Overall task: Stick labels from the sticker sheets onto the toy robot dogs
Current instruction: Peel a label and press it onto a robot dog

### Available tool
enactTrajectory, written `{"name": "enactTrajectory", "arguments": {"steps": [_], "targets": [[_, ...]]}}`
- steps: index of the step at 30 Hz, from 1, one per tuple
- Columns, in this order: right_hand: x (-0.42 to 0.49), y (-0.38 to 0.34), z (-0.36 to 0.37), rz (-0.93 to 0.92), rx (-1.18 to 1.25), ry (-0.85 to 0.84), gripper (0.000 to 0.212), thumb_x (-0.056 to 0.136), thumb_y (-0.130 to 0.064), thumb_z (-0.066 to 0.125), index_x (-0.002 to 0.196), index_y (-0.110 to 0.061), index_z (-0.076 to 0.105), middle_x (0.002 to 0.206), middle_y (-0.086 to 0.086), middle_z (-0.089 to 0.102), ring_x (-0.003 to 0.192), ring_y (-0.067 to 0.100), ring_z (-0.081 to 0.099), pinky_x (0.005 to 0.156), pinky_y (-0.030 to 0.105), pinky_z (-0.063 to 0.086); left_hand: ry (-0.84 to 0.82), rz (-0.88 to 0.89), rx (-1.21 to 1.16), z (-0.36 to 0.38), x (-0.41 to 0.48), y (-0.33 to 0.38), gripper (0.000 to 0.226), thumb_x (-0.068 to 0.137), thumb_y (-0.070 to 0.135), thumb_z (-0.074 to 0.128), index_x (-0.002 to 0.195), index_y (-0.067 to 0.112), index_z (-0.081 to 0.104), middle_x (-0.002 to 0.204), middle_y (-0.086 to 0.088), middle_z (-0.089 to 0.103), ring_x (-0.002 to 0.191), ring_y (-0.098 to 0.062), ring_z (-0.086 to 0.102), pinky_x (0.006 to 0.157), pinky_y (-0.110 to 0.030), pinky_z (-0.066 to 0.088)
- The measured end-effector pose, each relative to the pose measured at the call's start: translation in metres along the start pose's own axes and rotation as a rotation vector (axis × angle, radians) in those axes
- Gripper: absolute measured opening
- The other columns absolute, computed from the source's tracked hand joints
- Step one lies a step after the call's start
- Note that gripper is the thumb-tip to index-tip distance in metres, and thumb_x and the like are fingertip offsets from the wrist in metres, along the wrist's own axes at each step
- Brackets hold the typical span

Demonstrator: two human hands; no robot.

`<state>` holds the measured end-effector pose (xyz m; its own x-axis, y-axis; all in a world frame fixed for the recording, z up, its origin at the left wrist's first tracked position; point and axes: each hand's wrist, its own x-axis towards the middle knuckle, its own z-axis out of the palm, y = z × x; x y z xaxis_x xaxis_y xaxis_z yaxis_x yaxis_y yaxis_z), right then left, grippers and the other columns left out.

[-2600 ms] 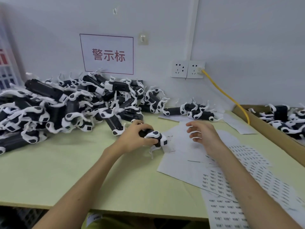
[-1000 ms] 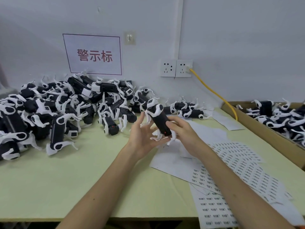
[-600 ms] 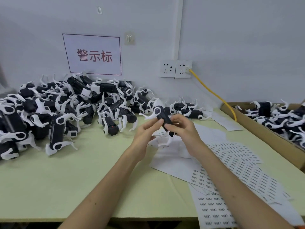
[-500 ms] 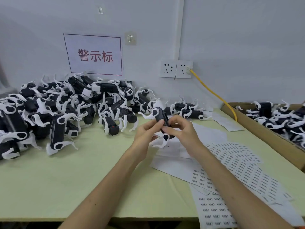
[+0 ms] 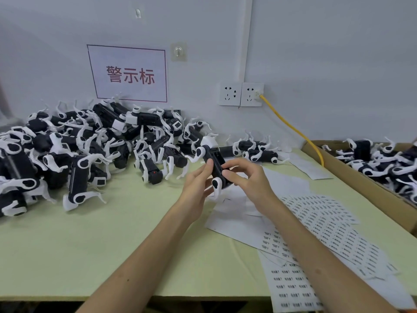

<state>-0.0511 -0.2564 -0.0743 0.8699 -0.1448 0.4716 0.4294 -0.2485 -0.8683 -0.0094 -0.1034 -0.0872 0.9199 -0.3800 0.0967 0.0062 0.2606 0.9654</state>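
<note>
A black toy robot dog (image 5: 214,159) with white legs is held above the table's middle, belly side towards me. My left hand (image 5: 198,181) grips its left side, thumb along the body. My right hand (image 5: 247,179) holds its right side, fingertips pressed on the black body. White sticker sheets (image 5: 325,224) with rows of small black printed labels lie on the table under and right of my right forearm. A large pile of robot dogs (image 5: 90,145) covers the table's left and back.
A cardboard box (image 5: 370,190) at the right holds more robot dogs. A yellow cable (image 5: 291,127) runs from the wall socket (image 5: 240,94) down behind the box. A sign with red characters (image 5: 129,74) hangs on the wall. The pale green table (image 5: 79,240) ends at the near edge.
I lifted one dog off the table with my left hand, brought my right hand to it, turned it over and lowered it a little; both hands now grip it.
</note>
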Motion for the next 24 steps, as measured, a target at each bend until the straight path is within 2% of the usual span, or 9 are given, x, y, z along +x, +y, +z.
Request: {"name": "enactTrajectory", "arguments": {"steps": [2, 6, 9, 12, 16, 18, 21, 24], "targets": [[0.0005, 0.0006, 0.0002, -0.005, -0.004, 0.001, 0.013, 0.089, -0.006, 0.075, 0.094, -0.019, 0.076, 0.101, -0.005, 0.074, 0.086, 0.008, 0.065, 0.073, 0.019, 0.047, 0.005, -0.002, -0.012, 0.0001, 0.0000, -0.0012, 0.045, 0.104, 0.049, 0.051, 0.126, 0.015, 0.072, 0.129, -0.007, 0.072, 0.127, -0.034, 0.063, 0.118, -0.052, 0.040], [0.0004, 0.0019, -0.0010, -0.006, -0.004, -0.002, 0.012, 0.089, -0.008, 0.075, 0.094, -0.018, 0.076, 0.098, -0.007, 0.073, 0.086, 0.009, 0.065, 0.074, 0.019, 0.047, 0.007, 0.001, -0.022, 0.0007, -0.0009, -0.0015, 0.043, 0.104, 0.048, 0.053, 0.124, 0.016, 0.073, 0.125, -0.008, 0.074, 0.123, -0.031, 0.066, 0.118, -0.051, 0.041], [0.0007, 0.0014, -0.0007, -0.015, -0.006, 0.005, 0.010, 0.089, -0.006, 0.075, 0.092, -0.016, 0.075, 0.094, -0.008, 0.073, 0.085, 0.009, 0.065, 0.077, 0.021, 0.049, 0.020, -0.003, -0.031, 0.0015, -0.0010, -0.0004, 0.041, 0.103, 0.048, 0.055, 0.123, 0.017, 0.073, 0.127, -0.008, 0.073, 0.121, -0.027, 0.067, 0.115, -0.045, 0.043], [0.0008, 0.0011, -0.0006, -0.024, -0.008, 0.021, 0.007, 0.089, -0.007, 0.075, 0.087, -0.013, 0.074, 0.087, -0.008, 0.072, 0.083, 0.009, 0.065, 0.079, 0.020, 0.051, 0.001, 0.001, -0.009, 0.0026, -0.0015, -0.0006, 0.045, 0.103, 0.048, 0.056, 0.126, 0.014, 0.072, 0.128, -0.005, 0.073, 0.113, -0.020, 0.068, 0.105, -0.036, 0.047], [0.0009, 0.0013, -0.0001, -0.026, -0.024, 0.043, 0.007, 0.090, -0.009, 0.075, 0.084, -0.011, 0.072, 0.084, -0.005, 0.070, 0.081, 0.010, 0.065, 0.080, 0.019, 0.050, -0.021, 0.006, -0.012, 0.0018, -0.0017, -0.0018, 0.044, 0.104, 0.045, 0.056, 0.128, 0.010, 0.070, 0.129, -0.007, 0.072, 0.122, -0.028, 0.066, 0.112, -0.040, 0.044], [0.0015, 0.0012, 0.0003, -0.027, -0.029, 0.059, 0.008, 0.091, -0.010, 0.075, 0.084, -0.011, 0.072, 0.085, -0.003, 0.070, 0.082, 0.010, 0.064, 0.082, 0.021, 0.051, -0.023, 0.005, -0.017, 0.0018, -0.0021, -0.0023, 0.043, 0.103, 0.043, 0.058, 0.128, 0.010, 0.070, 0.129, -0.009, 0.071, 0.114, -0.024, 0.068, 0.110, -0.039, 0.045], [0.0018, 0.0016, 0.0001, -0.024, -0.033, 0.061, 0.008, 0.092, -0.012, 0.074, 0.084, -0.010, 0.072, 0.088, 0.000, 0.069, 0.082, 0.010, 0.064, 0.083, 0.022, 0.050, -0.026, 0.002, -0.024, 0.0031, -0.0030, -0.0019, 0.039, 0.102, 0.041, 0.061, 0.123, 0.011, 0.072, 0.120, -0.005, 0.075, 0.100, -0.016, 0.066, 0.097, -0.032, 0.048], [0.0018, 0.0019, 0.0004, -0.018, -0.035, 0.061, 0.011, 0.092, -0.013, 0.073, 0.081, -0.013, 0.071, 0.086, -0.002, 0.068, 0.079, 0.008, 0.062, 0.080, 0.020, 0.048, -0.030, -0.003, -0.023, 0.0037, -0.0034, -0.0016, 0.036, 0.102, 0.040, 0.060, 0.122, 0.013, 0.073, 0.119, -0.004, 0.076, 0.098, -0.013, 0.069, 0.098, -0.033, 0.047]]}}
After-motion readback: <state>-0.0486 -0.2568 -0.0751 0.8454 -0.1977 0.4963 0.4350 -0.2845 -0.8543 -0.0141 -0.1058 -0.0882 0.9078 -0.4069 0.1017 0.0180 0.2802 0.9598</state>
